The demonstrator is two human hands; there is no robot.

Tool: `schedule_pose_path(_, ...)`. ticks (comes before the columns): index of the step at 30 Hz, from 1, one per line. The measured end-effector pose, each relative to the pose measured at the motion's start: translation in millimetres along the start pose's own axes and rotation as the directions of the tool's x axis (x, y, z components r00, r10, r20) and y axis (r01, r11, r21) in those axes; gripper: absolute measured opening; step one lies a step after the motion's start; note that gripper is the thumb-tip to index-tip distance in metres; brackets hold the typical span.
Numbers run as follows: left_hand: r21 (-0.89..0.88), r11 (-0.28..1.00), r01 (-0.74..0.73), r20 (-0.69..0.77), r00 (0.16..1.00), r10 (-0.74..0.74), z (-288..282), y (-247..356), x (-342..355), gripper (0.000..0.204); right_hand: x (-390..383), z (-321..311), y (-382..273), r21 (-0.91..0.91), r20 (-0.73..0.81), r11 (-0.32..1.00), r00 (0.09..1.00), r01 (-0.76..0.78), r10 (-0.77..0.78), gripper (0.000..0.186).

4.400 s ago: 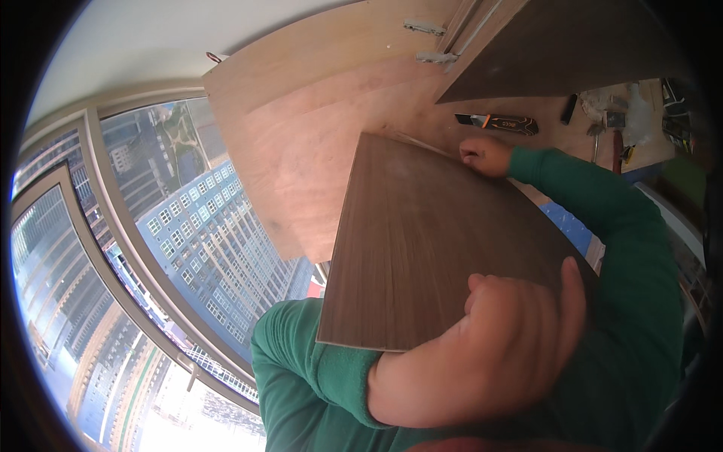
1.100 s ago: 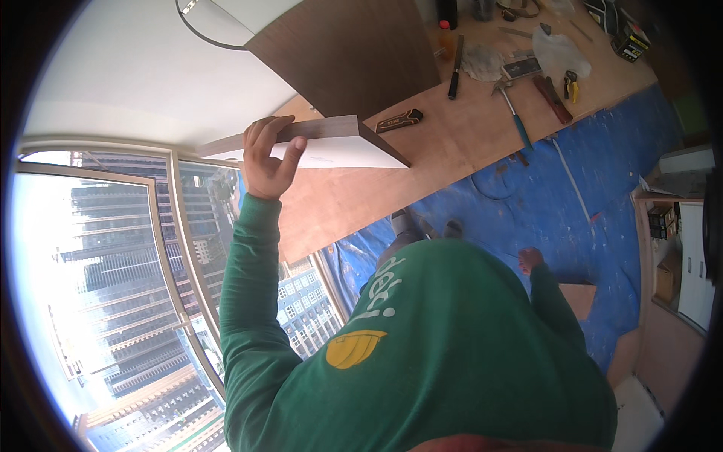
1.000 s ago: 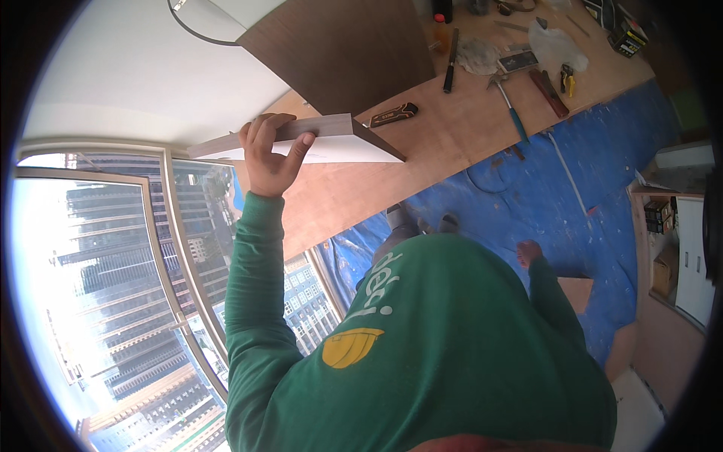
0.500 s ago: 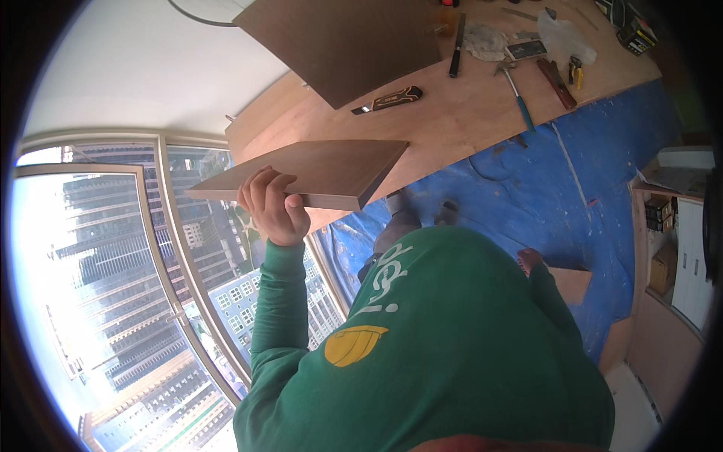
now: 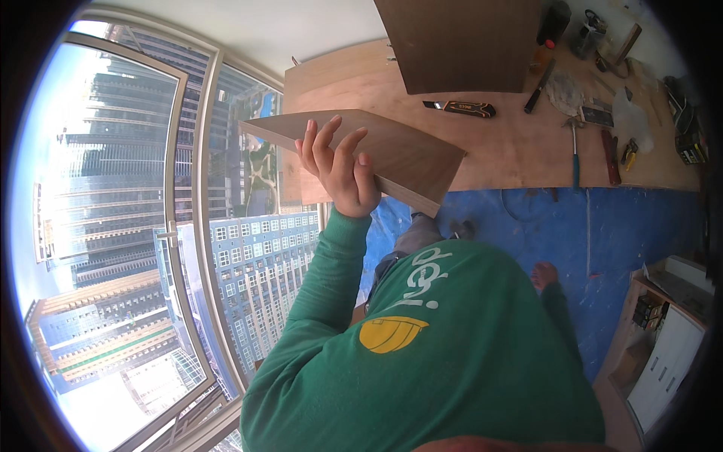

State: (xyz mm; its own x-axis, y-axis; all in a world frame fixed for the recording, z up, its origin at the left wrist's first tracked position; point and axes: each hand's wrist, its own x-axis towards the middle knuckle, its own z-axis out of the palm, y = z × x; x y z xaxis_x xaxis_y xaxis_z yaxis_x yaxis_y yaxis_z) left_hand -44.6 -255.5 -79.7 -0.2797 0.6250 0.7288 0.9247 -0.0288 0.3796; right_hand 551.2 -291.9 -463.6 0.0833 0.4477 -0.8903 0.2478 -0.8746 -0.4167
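Note:
My left hand (image 5: 343, 169) grips the near edge of a flat brown wooden board (image 5: 410, 143). Its fingers reach up across the board's face, slightly spread, and the thumb lies by the edge. Tilted, the board covers part of the worktable; its left end sticks out past the table's end, toward the window. What supports its far side is hidden. Low beside my body, my right hand (image 5: 544, 275) hangs with curled fingers and nothing visible in it. A black and orange utility knife (image 5: 461, 109), blade out, lies on the table just beyond the board.
On the plywood worktable (image 5: 512, 162) lie a larger brown panel (image 5: 459, 45), a hammer (image 5: 575, 154), a black-handled tool (image 5: 538, 87) and yellow-handled pliers (image 5: 629, 153). Blue sheeting (image 5: 520, 233) covers the floor. Left stands a tall window (image 5: 199, 188); lower right, a white cabinet (image 5: 663, 369).
The view has turned, so table and tools now sit further right. My left hand's fingers have straightened on the board, which appears at a steeper angle. My right hand still hangs low.

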Motion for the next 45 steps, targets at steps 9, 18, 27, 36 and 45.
schedule_pose_path(9, -0.105, 0.994, -0.041, -0.121, 0.992, 0.028, 9, -3, 21, 0.017, 56, -3, 23, 0.045, 0.125, 0.998, 0.991, -0.053, 0.047, 0.027)
schedule_pose_path(18, -0.238, 0.967, -0.088, -0.232, 0.972, 0.032, 57, -3, 42, 0.019, 100, -78, 84, -0.205, 0.046, 0.967, 0.989, 0.149, -0.143, 0.029)
schedule_pose_path(27, -0.169, 0.978, -0.123, -0.253, 0.964, 0.077, 45, -11, 51, 0.017, 12, 6, -16, -0.179, 0.081, 0.983, 0.996, 0.037, -0.023, 0.029)
schedule_pose_path(36, -0.196, 0.971, -0.137, -0.268, 0.960, 0.081, 46, -6, 52, 0.017, -11, 15, -39, -0.184, 0.088, 0.982, 0.996, 0.041, -0.025, 0.029)
schedule_pose_path(45, -0.157, 0.978, -0.140, -0.249, 0.964, 0.098, 40, -6, 52, 0.018, -21, 21, -51, -0.208, 0.099, 0.977, 0.995, 0.041, -0.021, 0.029)
